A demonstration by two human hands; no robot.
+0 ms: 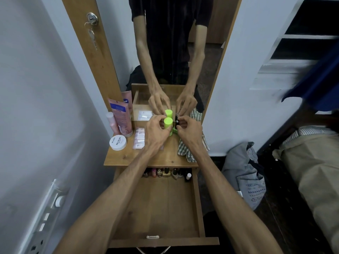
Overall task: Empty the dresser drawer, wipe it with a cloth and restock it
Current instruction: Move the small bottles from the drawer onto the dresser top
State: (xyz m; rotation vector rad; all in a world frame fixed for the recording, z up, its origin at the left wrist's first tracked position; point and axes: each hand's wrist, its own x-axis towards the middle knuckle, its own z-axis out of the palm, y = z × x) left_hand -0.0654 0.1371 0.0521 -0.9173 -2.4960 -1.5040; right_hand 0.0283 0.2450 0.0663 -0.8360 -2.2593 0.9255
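The wooden drawer (196, 208) stands pulled out below the dresser top (128, 158). Several nail polish bottles (166, 172) line its back edge; the floor in front of them is bare wood. On the dresser top, my left hand (156, 131) grips a lime-green capped bottle (168, 122). My right hand (189, 131) pinches a small dark bottle (177, 122) beside it. A second green item (174, 130) lies under my hands. The striped green-and-white cloth (190, 153) lies crumpled at the right edge of the top.
A white nail polish remover jar (118, 142), pink tubes (122, 116), a pink bottle (112, 123) and clear sachets (139, 138) sit on the left of the top. The mirror (172, 52) behind reflects my arms. A grey bag (244, 176) lies on the floor at right.
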